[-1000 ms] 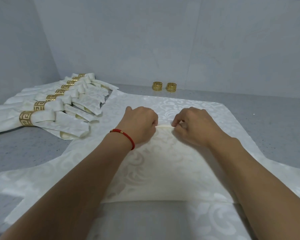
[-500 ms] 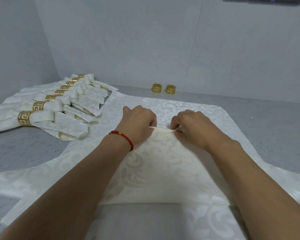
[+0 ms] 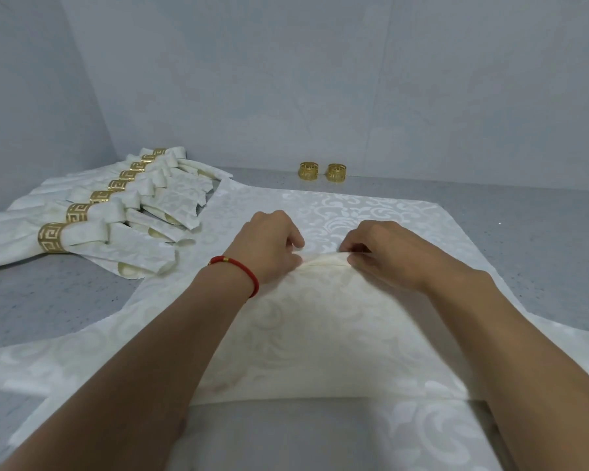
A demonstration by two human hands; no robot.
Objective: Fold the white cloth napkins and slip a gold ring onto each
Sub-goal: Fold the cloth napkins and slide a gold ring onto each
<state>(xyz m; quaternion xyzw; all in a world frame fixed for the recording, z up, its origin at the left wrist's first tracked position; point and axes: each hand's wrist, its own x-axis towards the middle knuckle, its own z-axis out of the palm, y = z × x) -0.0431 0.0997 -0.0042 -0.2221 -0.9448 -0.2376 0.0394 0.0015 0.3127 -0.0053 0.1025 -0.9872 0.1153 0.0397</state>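
A white patterned cloth napkin lies spread on the grey table, its near part folded up over the middle. My left hand and my right hand sit side by side and each pinches the napkin's folded top edge, which rises in a small hump between them. Two loose gold rings stand at the back by the wall, beyond the napkin.
Several folded napkins with gold rings lie in a row at the left, running back toward the corner. Grey table surface shows at the right and at the left front. Walls close the back and left.
Both hands have lifted the pinched fold slightly, so it now bulges up between them. The hands have stayed at the same spot.
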